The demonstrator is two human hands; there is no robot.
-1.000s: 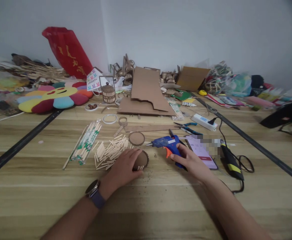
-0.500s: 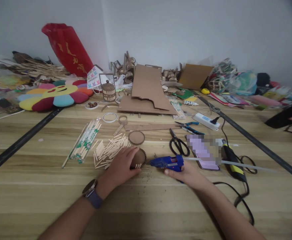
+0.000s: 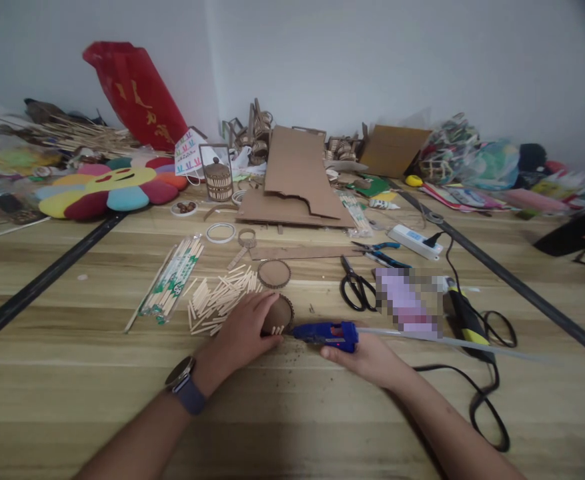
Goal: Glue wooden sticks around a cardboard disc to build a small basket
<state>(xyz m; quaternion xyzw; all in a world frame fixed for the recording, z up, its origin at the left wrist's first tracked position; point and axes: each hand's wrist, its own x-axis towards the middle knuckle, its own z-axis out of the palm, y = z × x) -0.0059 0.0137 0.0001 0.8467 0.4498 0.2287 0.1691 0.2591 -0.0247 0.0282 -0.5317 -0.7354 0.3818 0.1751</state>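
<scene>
My left hand (image 3: 245,327), a watch on its wrist, is closed on the left rim of a round cardboard disc (image 3: 283,311) with a ridged edge. A few short sticks stand along the disc's near side. In my right hand (image 3: 367,357) is a blue hot glue gun (image 3: 326,335), a long clear glue stick trailing out of its back. Its nozzle points left and meets or nearly meets the disc's near right edge. A similar round disc (image 3: 274,273) lies just behind. Loose short sticks (image 3: 222,297) are heaped left of the discs.
Scissors (image 3: 356,287), pliers (image 3: 379,252), a phone (image 3: 405,300) and a black-and-yellow tool (image 3: 467,323) with a cord lie to the right. Bagged sticks (image 3: 175,280) lie left. Cardboard sheets (image 3: 292,200) and a small lidded stick bucket (image 3: 218,180) stand behind.
My right hand has brought the glue gun left and slightly down, so its nozzle is now at the disc's near edge. My left hand and the disc stay nearly in place.
</scene>
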